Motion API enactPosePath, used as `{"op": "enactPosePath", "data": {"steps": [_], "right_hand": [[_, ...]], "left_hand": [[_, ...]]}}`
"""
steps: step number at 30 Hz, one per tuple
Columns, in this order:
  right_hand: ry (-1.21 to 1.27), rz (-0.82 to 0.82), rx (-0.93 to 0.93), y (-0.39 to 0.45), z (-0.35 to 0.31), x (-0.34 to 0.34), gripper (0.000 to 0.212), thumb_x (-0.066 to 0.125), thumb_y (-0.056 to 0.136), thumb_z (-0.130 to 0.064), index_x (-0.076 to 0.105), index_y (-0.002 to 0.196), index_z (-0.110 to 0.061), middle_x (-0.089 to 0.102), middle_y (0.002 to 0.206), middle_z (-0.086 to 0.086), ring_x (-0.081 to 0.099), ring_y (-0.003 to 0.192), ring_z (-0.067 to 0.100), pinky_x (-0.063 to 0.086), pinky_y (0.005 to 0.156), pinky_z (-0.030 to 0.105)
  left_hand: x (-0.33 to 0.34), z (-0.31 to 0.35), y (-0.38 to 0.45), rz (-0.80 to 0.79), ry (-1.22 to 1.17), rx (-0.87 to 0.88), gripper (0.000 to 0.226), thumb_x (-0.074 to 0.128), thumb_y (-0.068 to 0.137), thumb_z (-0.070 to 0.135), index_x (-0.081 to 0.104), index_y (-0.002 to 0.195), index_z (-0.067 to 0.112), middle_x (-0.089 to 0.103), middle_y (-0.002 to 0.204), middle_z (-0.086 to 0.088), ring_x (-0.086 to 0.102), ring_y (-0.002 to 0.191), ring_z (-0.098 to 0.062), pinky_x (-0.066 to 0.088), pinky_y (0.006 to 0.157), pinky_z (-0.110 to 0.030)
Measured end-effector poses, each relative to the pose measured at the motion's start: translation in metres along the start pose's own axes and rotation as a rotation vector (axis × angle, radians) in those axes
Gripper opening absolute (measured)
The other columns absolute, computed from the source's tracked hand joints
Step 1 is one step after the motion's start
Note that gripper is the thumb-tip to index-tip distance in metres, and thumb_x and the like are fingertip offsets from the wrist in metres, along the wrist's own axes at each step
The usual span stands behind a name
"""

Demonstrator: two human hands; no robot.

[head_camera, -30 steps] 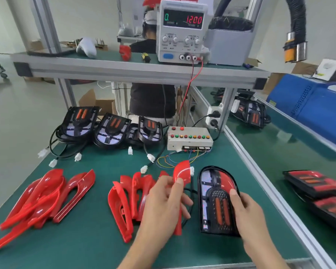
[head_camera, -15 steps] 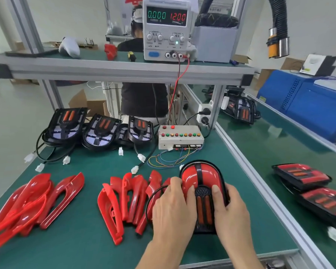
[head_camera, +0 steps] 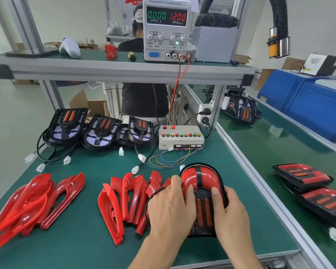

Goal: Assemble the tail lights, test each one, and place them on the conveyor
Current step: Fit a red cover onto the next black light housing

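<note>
A tail light (head_camera: 201,179) with red covers on both sides of its black centre strip lies on the green mat in front of me. My left hand (head_camera: 171,206) lies on its left red cover with fingers straight. My right hand (head_camera: 229,212) presses on its right side. Loose red covers lie in two heaps, one (head_camera: 124,199) just left of my hands and one (head_camera: 31,200) at the far left. Three uncovered black lamp bases (head_camera: 103,131) with cables stand at the back. Two finished tail lights (head_camera: 303,177) rest on the conveyor (head_camera: 279,144) at right.
A white test box (head_camera: 180,136) with coloured buttons and loose wires sits behind the tail light. A power supply (head_camera: 166,28) on the upper shelf reads 0.000 and 12.00. Another person stands behind the bench. A blue machine (head_camera: 308,103) flanks the conveyor.
One second ago my left hand held a red cover upright beside the open lamp. Now the cover sits on the lamp and both hands press on it. The view has shifted slightly.
</note>
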State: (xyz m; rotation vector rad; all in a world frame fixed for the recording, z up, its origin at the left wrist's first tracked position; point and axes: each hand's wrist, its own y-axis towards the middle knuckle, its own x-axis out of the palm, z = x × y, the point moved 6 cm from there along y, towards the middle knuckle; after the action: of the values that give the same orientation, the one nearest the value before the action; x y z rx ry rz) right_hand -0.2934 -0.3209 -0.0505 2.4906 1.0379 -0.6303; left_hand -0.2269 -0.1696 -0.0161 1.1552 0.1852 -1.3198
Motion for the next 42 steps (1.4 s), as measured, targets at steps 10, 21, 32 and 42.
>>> {"op": "enactPosePath", "data": {"steps": [10,21,32,42], "right_hand": [[-0.014,-0.018,0.002,0.001,0.001,0.003,0.047,0.037,0.097,-0.062,0.062,0.12,-0.029,0.068,0.102,-0.013,0.065,0.096,0.016,0.052,0.091,0.042],[0.006,-0.019,0.019,0.002,0.004,0.006,0.043,0.038,0.098,-0.06,0.062,0.118,-0.03,0.067,0.096,-0.015,0.064,0.093,0.014,0.049,0.086,0.038],[0.049,-0.056,0.0,0.008,0.0,0.002,0.047,0.04,0.095,-0.065,0.064,0.115,-0.03,0.071,0.099,-0.012,0.067,0.095,0.009,0.055,0.091,0.043],[0.073,-0.167,0.028,0.015,0.0,-0.004,0.066,0.049,0.086,-0.074,0.056,0.138,-0.035,0.065,0.117,-0.024,0.062,0.109,-0.002,0.049,0.095,0.025]], "left_hand": [[0.004,-0.005,-0.001,-0.002,-0.026,-0.019,0.023,0.061,0.088,0.04,0.05,0.08,0.022,0.046,0.041,0.006,0.049,0.032,-0.015,0.019,0.035,-0.023],[0.01,-0.014,-0.005,0.059,-0.11,-0.078,0.026,0.067,0.087,0.043,0.05,0.082,0.024,0.052,0.076,0.012,0.053,0.062,-0.014,0.038,0.048,-0.027],[0.053,-0.034,-0.01,-0.727,-1.278,-0.747,0.058,0.087,0.076,0.04,0.067,0.119,0.009,0.075,0.114,-0.011,0.073,0.107,-0.026,0.054,0.102,-0.045],[0.061,-0.023,-0.011,-0.613,-1.43,-0.718,0.056,0.072,0.092,0.042,0.056,0.13,0.004,0.072,0.121,-0.014,0.069,0.115,-0.03,0.054,0.1,-0.05]]}}
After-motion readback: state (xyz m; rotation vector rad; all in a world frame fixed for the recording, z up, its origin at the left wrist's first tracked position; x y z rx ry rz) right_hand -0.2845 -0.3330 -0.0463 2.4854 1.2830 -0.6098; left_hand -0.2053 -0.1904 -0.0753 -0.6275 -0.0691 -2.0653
